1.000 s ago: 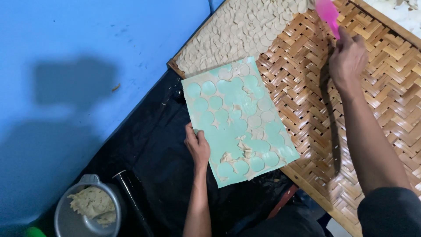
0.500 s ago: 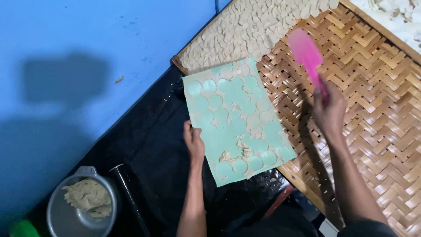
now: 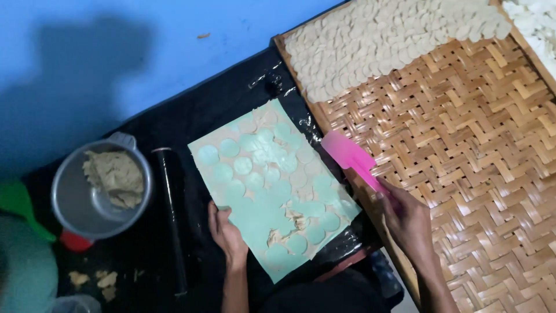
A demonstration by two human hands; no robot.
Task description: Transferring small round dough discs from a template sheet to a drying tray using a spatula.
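Fingers of the left hand [image 3: 227, 235] are lying flat, pinning the pale green dough sheet [image 3: 272, 188] so it cannot slide. Right hand [image 3: 408, 217] fingers are curling closed around a pink scraper [image 3: 352, 157], blade angling beyond them toward the sheet's edge.

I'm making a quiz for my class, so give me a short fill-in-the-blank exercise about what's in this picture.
1. The right hand holds a spatula coloured ____.
2. The left hand rests on the edge of a pale ____ board covered with cut dough.
3. The metal pot holding a lump of dough sits to the ____ of the black rolling pin.
4. The woven tray carries round dough pieces at its ____ end.

Missing words: pink; green; left; far
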